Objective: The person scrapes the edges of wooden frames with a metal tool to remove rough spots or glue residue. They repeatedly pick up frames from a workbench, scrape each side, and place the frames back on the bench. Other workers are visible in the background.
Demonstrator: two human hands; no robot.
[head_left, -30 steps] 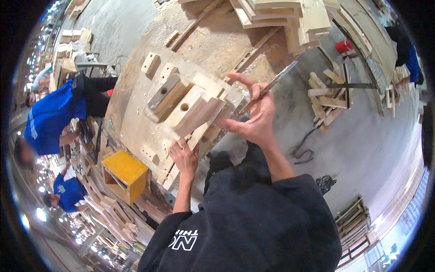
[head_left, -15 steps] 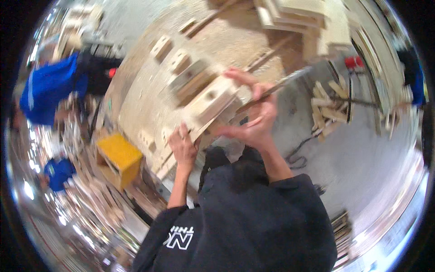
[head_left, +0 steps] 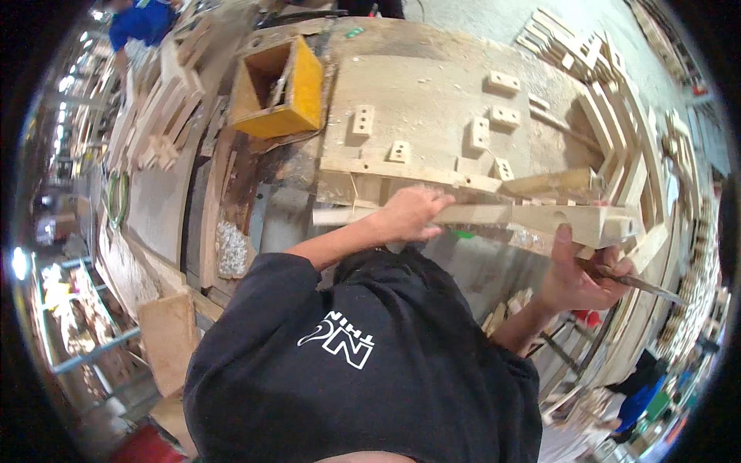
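A long pale wooden piece [head_left: 532, 215] lies lengthwise along the near edge of the workbench [head_left: 421, 89], its thicker end to the right. My right hand [head_left: 583, 279] grips that thicker end, thumb on its near face. The same hand also holds a slim, dark tool [head_left: 648, 288] with a long narrow shaft pointing right; its exact kind does not show. Over the middle of the wooden piece is my left hand [head_left: 411, 214], slightly blurred, fingers stretched out and apart. Beyond lie several small drilled blocks, including one block [head_left: 363, 121] at left and another [head_left: 505, 117] farther right.
An open-topped yellow box [head_left: 309, 92] stands at the bench's far left. Angled wooden parts [head_left: 637, 166] are stacked on the right. More curved wooden parts [head_left: 166, 108] fill the left side. A person in blue [head_left: 143, 23] is at the far left.
My view has swung round and the bench now lies crosswise before me. The wooden piece has turned roughly level. My left hand has moved to its middle; my right still holds piece and tool.
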